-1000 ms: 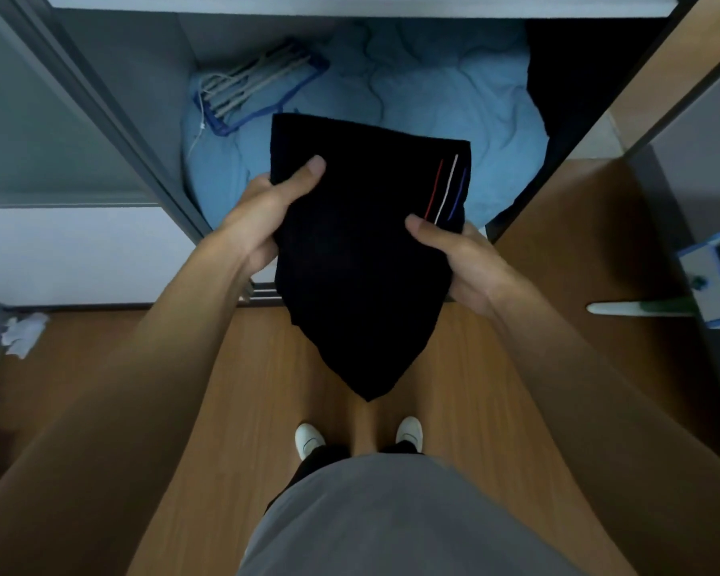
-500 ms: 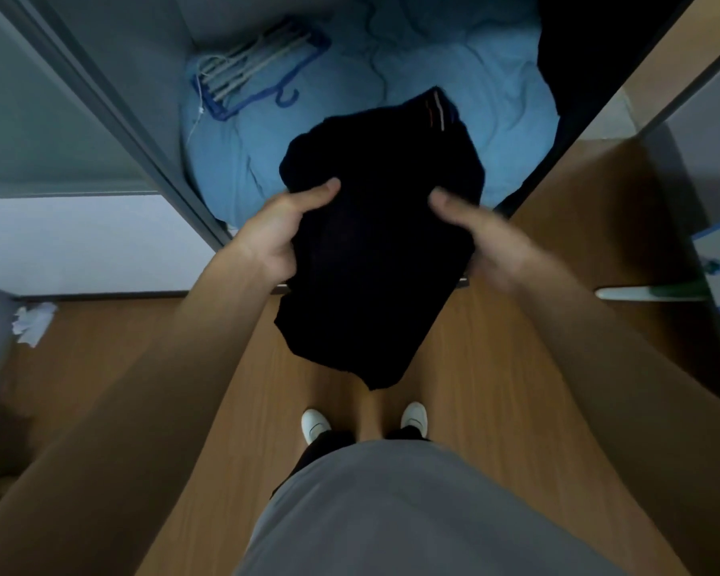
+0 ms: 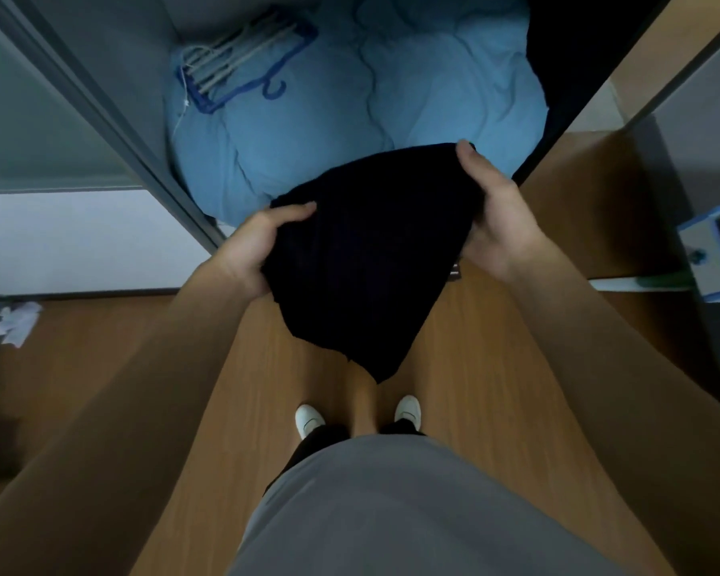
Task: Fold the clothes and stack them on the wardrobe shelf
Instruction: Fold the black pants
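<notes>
A black garment (image 3: 366, 259) hangs folded between both hands in front of the open wardrobe, its lower corner pointing down toward the floor. My left hand (image 3: 254, 247) grips its left edge with the thumb on top. My right hand (image 3: 495, 218) grips its upper right edge, thumb over the fold. The striped mark on the garment is hidden. No wardrobe shelf is in view; only the wardrobe bottom shows.
A light blue quilt (image 3: 329, 110) fills the wardrobe bottom, with blue and white hangers (image 3: 242, 64) on it. Dark clothes (image 3: 578, 56) sit at the right inside. A grey sliding door frame (image 3: 113, 122) runs left. Crumpled paper (image 3: 17, 322) lies on the wooden floor; a blue-white mop head (image 3: 715, 255) is right.
The top part of the garment with the stripes has been folded over toward me, making it shorter. My right hand has moved up to the top fold; the left hand has dropped slightly.
</notes>
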Demonstrator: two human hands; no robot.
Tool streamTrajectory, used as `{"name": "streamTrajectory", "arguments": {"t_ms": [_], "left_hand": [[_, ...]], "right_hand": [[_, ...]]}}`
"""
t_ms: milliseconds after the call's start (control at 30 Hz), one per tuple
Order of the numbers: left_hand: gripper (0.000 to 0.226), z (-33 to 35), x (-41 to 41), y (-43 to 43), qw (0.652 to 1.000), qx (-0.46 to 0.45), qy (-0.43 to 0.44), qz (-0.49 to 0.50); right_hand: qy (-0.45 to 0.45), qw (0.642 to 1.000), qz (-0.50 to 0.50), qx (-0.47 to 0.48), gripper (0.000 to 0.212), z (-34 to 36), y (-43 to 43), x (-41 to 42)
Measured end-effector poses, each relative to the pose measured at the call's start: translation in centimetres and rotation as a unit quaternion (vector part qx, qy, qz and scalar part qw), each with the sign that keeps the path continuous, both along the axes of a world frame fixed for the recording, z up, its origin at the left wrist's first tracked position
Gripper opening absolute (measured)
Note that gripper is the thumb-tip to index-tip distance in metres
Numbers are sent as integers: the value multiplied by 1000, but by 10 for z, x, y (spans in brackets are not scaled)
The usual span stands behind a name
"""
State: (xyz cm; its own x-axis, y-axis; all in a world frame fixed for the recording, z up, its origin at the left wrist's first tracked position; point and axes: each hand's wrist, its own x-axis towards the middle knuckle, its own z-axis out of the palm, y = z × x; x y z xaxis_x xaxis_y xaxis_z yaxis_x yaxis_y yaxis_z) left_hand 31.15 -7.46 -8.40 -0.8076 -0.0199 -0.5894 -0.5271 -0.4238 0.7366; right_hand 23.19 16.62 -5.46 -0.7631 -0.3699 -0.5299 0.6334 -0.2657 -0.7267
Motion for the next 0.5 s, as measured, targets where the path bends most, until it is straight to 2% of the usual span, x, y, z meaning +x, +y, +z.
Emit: {"name": "streamTrajectory", "arguments": {"t_ms": [100, 167, 300, 367, 433, 500], "left_hand": [[34, 12, -9, 6, 999, 26, -37, -25], [39, 12, -12, 4, 999, 32, -32, -1], [66, -6, 6, -17, 990, 139, 16, 31], [61, -21, 21, -19, 988, 148, 49, -11], [42, -31, 30, -12, 992, 85, 76, -51], [37, -31, 28, -3, 995, 7, 98, -16]], "right_hand": [[-17, 997, 69, 17, 33, -18, -6, 23], [-18, 998, 62, 12, 40, -26, -14, 31], [-31, 999, 18, -10, 40, -15, -25, 25], [-67, 997, 21, 12, 37, -9, -27, 17], [-112, 993, 22, 38, 33, -2, -30, 9], [-128, 991, 2, 33, 35, 4, -27, 2]]}}
